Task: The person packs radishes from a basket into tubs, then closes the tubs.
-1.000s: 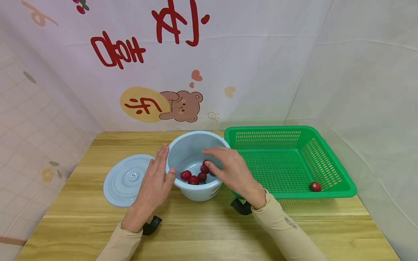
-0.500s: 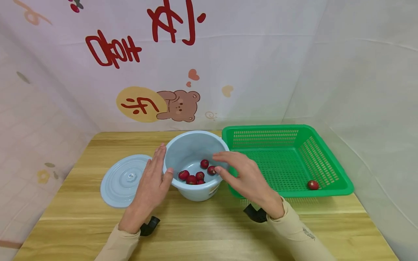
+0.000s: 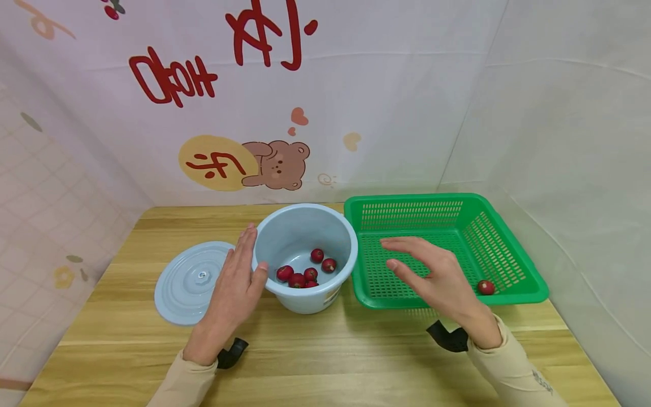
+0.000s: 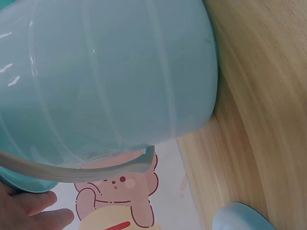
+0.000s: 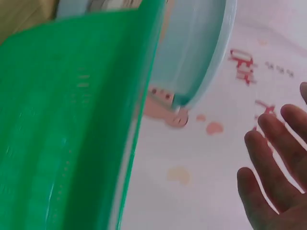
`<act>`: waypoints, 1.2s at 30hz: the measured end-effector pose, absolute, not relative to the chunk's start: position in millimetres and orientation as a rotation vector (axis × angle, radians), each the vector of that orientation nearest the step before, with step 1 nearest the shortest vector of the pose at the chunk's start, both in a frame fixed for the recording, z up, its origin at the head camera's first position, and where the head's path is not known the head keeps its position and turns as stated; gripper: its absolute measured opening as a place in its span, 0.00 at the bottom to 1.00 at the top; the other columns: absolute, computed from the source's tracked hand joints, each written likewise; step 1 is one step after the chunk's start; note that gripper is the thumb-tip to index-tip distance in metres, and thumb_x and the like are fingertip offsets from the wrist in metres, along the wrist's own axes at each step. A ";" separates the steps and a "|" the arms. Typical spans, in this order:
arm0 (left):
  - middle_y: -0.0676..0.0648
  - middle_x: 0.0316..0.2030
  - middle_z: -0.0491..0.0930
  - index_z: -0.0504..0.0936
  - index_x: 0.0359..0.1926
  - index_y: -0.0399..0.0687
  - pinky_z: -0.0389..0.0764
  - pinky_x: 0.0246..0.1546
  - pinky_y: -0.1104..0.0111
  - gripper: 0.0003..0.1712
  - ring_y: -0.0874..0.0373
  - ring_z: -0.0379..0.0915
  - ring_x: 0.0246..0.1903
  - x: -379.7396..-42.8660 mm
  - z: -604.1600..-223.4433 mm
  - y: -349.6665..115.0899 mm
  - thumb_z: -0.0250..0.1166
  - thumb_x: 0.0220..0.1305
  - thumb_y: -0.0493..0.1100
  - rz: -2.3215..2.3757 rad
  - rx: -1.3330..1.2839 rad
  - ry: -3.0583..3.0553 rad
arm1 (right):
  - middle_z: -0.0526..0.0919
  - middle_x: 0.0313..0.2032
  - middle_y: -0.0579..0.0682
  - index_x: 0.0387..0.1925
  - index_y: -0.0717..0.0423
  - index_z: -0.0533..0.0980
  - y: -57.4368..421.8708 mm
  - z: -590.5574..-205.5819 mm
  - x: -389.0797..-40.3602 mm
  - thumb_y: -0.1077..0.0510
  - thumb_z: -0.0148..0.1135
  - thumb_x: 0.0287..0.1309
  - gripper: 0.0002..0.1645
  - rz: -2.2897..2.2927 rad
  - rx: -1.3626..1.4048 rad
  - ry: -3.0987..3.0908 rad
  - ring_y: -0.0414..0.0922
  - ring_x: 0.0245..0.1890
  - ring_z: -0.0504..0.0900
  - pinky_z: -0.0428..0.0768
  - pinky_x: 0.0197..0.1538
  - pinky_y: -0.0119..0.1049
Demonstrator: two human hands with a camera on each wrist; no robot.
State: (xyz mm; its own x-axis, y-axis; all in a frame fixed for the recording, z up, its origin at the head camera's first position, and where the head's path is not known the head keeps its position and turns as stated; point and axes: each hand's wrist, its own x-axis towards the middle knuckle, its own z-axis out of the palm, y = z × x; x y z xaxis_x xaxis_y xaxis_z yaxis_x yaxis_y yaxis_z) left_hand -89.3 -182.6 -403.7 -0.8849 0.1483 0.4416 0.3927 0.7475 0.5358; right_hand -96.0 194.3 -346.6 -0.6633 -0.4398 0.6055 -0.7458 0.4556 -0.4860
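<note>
A light blue bucket (image 3: 305, 302) stands mid-table with several small dark red fruits (image 3: 297, 280) on its bottom; their exact kind is hard to tell. My left hand (image 3: 236, 282) rests against the bucket's left rim, fingers straight. In the left wrist view the bucket's side (image 4: 110, 72) and its handle (image 4: 86, 173) fill much of the picture. Over the green basket (image 3: 358, 285) hovers my right hand (image 3: 437, 271), fingers relaxed and holding nothing. One red fruit (image 3: 486, 287) lies in the basket's near right corner. The right wrist view shows spread fingers above the basket rim (image 5: 139, 105).
A round light blue lid (image 3: 190, 282) lies on the wooden table (image 3: 325, 356) left of the bucket, partly behind my left hand. A printed white cloth (image 3: 386, 113) hangs behind the table, and another covers the right side. The basket stands close beside the bucket.
My right hand has moved right, out from over the bucket to above the green basket. The fruit it was near now lies in the bucket. My left hand has stayed at the rim.
</note>
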 end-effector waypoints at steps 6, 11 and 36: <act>0.40 0.80 0.55 0.53 0.81 0.37 0.54 0.71 0.33 0.39 0.43 0.49 0.79 -89.8 -404.0 -181.8 0.54 0.76 0.44 -0.910 -0.411 -2.580 | 0.87 0.54 0.48 0.57 0.51 0.84 226.1 -349.7 -99.2 0.72 0.74 0.52 0.31 1.039 0.948 -2.334 0.38 0.58 0.83 0.74 0.62 0.25; 0.40 0.80 0.55 0.53 0.81 0.37 0.54 0.71 0.33 0.38 0.43 0.48 0.79 -89.9 -403.8 -181.6 0.52 0.78 0.47 -0.912 -0.413 -2.584 | 0.87 0.54 0.46 0.57 0.48 0.84 248.0 -353.8 -99.9 0.72 0.75 0.51 0.32 0.973 0.899 -2.379 0.33 0.58 0.81 0.73 0.62 0.23; 0.42 0.80 0.54 0.52 0.81 0.38 0.53 0.72 0.34 0.38 0.43 0.48 0.79 -90.1 -403.5 -183.3 0.50 0.79 0.49 -0.899 -0.400 -2.602 | 0.85 0.58 0.49 0.63 0.43 0.81 340.3 -360.9 -114.1 0.54 0.73 0.64 0.26 0.691 0.720 -2.853 0.32 0.42 0.83 0.82 0.47 0.34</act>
